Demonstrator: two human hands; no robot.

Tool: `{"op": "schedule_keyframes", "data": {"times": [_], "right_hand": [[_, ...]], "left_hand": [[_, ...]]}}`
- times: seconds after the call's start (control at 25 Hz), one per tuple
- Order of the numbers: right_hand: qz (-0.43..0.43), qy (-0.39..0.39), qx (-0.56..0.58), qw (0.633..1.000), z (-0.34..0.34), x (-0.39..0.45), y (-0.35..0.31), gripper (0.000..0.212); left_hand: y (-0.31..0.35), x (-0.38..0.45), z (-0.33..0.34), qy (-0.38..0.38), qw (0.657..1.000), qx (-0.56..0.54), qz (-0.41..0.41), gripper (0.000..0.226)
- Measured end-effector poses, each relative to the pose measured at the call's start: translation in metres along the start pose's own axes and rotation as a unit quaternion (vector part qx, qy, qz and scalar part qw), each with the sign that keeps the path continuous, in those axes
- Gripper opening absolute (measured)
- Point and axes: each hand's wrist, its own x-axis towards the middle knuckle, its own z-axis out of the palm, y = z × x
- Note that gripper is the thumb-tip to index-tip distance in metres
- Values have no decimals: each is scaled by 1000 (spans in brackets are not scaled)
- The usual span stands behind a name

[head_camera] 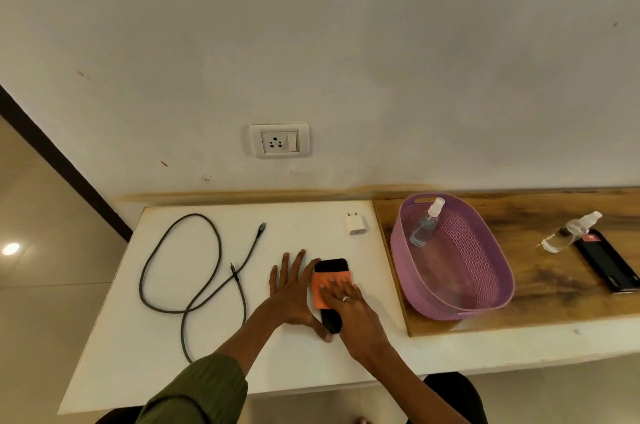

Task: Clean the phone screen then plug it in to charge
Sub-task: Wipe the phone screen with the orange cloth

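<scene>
A black phone (331, 265) lies face up on the white table (173, 337). An orange cloth (329, 281) is spread across its middle. My right hand (349, 306) presses flat on the cloth with its fingers extended. My left hand (294, 292) rests flat on the table against the phone's left edge, thumb at the phone's lower corner. A grey charging cable (194, 271) lies looped to the left. A white charger plug (356, 223) sits at the back. A wall socket (280, 140) with a switch is on the wall above the table.
A purple basket (485, 299) with a clear spray bottle (426, 224) leaning inside stands on the wooden board to the right. Further right lie a second spray bottle (568, 233) and another black phone (606, 261). The table's front edge is near my body.
</scene>
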Motion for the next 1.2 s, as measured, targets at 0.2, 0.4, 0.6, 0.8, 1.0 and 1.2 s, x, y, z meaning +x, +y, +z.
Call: {"op": "schedule_keyframes", "data": {"times": [0.2,0.4,0.6,0.8,1.0,1.2], "right_hand": [[-27,-14,-80,996,-4,1,11,77],[34,7,-61,998,-18,-1,24,83],[37,15,-30,999,-11,-4,11,78],[-4,-12,-28,1000,2,-11,3,74],[-39,-22,-74,996,-6,-12,5,70],[1,2,-93,996,-21,-12,20,77]], "left_hand": [[1,-4,-2,-2,1000,-5,0,165],[2,-3,-2,-4,1000,1,-5,165],[2,-3,-3,-8,1000,-1,-3,165],[4,-3,-3,-12,1000,1,-5,166],[4,-3,-5,-13,1000,7,-12,166],[5,-6,-5,-6,1000,4,-9,164]]}}
